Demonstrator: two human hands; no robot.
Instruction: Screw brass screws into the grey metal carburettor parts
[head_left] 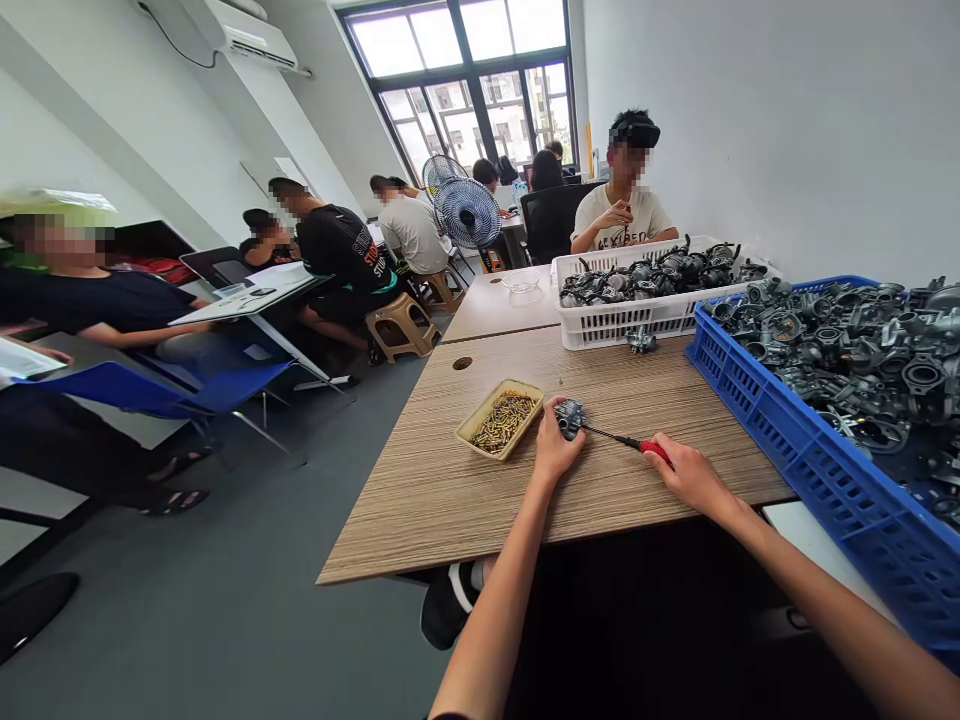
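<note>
My left hand (559, 445) is closed around a small grey metal part (570, 418), holding it on the wooden table. Fingers of my right hand (686, 475) wrap round the red handle of a screwdriver (654, 449). Its dark shaft points left, and the tip meets the right side of the metal part. Just left of my left hand sits a cream tray (464, 436) filled with small brass-coloured pieces (504, 420).
At the right a blue crate (795, 430) holds many metal parts. Behind it stands a white basket (600, 327) of similar parts, with one loose part (641, 341) before it. A person (626, 205) sits across the table (420, 480). Others sit further left.
</note>
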